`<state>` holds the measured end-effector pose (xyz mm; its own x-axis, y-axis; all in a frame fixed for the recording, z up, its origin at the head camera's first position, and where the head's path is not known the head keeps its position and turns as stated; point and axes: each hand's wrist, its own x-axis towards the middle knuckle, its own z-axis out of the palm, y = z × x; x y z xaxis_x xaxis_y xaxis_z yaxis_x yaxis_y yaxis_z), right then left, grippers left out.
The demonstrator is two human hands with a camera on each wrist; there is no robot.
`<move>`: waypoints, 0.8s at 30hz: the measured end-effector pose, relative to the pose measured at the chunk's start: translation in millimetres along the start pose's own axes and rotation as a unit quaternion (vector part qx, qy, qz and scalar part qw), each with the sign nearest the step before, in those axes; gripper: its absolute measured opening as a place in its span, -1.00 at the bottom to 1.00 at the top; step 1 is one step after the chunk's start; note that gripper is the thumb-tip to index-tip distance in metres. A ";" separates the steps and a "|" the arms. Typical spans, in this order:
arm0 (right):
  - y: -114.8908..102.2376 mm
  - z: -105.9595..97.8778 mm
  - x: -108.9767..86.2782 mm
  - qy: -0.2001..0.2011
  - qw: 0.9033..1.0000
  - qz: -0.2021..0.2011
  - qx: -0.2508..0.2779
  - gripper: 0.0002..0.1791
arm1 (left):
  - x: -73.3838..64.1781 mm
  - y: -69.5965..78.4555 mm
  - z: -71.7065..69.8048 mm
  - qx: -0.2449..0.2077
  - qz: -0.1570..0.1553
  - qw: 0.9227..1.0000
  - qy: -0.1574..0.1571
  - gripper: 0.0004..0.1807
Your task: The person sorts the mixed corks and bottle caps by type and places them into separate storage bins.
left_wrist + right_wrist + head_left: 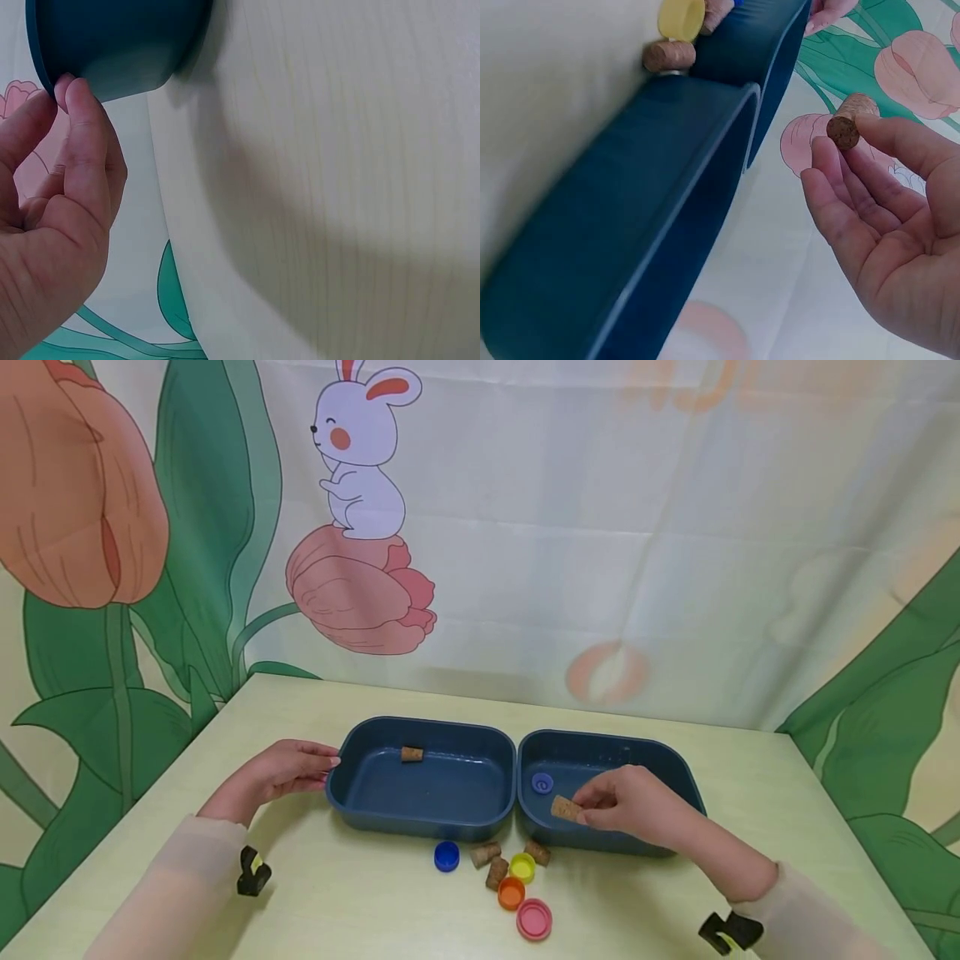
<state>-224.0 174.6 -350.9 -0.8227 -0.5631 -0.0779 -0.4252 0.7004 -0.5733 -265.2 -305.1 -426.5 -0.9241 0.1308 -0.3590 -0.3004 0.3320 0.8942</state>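
Two dark blue rectangular trays stand end to end. At the outer end of the left tray [420,827], my left hand [288,768] pinches the rim between thumb and fingers, as the left wrist view shows. A cork [412,754] lies inside that tray near its back wall. Over the right tray [678,768], my right hand [633,806] holds a cork [853,120] between thumb and fingertips, above the rim in the right wrist view. Inside the right tray sits a purple bottle cap [542,783], left of the held cork.
In front of the trays lie a blue cap [447,857], a yellow cap [522,867], an orange cap [512,893], a pink cap [534,919] and several corks [497,873]. A printed cloth [525,527] hangs behind the table [337,893].
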 end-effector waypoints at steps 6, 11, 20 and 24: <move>-5.2 -13.1 6.9 0.000 1.000 -0.002 -0.003 -0.81 | 1.1 -0.8 -0.8 0.002 -0.001 1.000 -0.004 -0.39; -8.5 -23.5 14.1 0.002 1.000 -0.005 -0.011 -0.77 | 0.5 1.2 -0.9 0.004 -0.003 1.000 -0.003 -0.38; -15.8 -35.9 23.7 -0.009 0.999 -0.033 -0.012 -0.79 | -1.8 1.7 0.7 -0.011 0.006 1.000 -0.006 -0.38; -19.6 -40.7 26.6 -0.007 0.999 -0.044 -0.018 -0.77 | -1.3 2.0 0.6 -0.010 0.006 1.000 -0.007 -0.38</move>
<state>-252.9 163.7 -308.6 -0.7763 -0.6291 -0.0401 -0.5088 0.6628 -0.5493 -264.4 -304.0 -424.4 -0.9246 0.1481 -0.3510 -0.2930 0.3123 0.9037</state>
